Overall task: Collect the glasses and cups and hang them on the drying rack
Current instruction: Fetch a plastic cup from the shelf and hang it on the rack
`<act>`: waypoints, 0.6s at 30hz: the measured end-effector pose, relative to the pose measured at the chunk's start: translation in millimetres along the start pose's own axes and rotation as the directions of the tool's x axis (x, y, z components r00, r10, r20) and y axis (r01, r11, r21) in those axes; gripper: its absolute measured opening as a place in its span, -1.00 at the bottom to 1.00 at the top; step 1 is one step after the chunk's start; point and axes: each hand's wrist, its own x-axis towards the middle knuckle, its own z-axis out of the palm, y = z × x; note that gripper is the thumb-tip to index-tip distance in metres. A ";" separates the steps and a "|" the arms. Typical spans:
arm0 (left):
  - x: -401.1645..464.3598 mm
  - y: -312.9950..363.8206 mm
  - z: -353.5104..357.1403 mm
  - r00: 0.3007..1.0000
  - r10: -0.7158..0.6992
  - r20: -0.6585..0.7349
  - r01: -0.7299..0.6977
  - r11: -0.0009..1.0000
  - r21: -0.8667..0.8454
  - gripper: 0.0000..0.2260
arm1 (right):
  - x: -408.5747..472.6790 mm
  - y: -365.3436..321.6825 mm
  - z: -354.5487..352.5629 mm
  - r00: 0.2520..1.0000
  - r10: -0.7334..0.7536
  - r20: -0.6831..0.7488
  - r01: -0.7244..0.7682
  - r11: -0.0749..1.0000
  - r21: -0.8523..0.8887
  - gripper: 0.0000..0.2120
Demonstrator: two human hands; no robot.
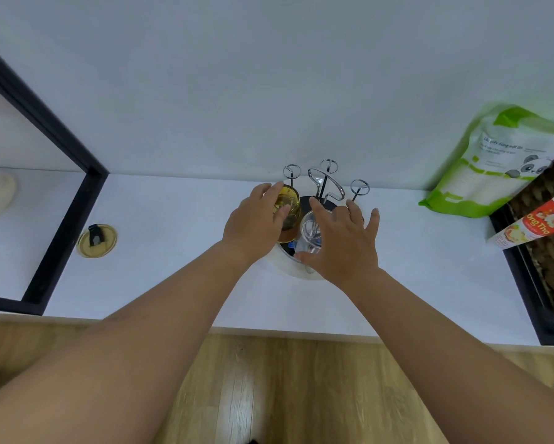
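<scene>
My worry is glass knocking glass: the amber glass [288,206] sits right beside the clear glass [312,233] on the drying rack [325,184], so a careless nudge could tip either off its peg. My left hand [256,224] has its grip curled round the amber glass. My right hand [343,241] hovers spread over the clear glass, holding nothing.

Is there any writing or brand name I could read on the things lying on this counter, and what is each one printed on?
"Ong Tho", cut off at the frame edge: on the red and white tube at the right.
Large line on the green and white pouch with a panda picture: blurred, not surely readable.
Smaller lines on the pouch: too small to read.
Round yellowish lid at the left: no text visible.
</scene>
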 end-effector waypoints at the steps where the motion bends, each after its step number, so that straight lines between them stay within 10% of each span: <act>1: -0.1 0.1 -0.3 1.000 -0.002 0.000 0.002 1.000 0.001 -0.52 | -0.5 0.5 -0.4 1.000 0.000 0.001 0.000 1.000 0.006 0.04; 18: -36.4 18.3 12.4 0.958 0.162 -0.237 -0.169 0.986 -0.006 -0.63 | -5.1 21.2 -7.8 0.999 -0.048 0.004 0.046 0.982 0.184 0.06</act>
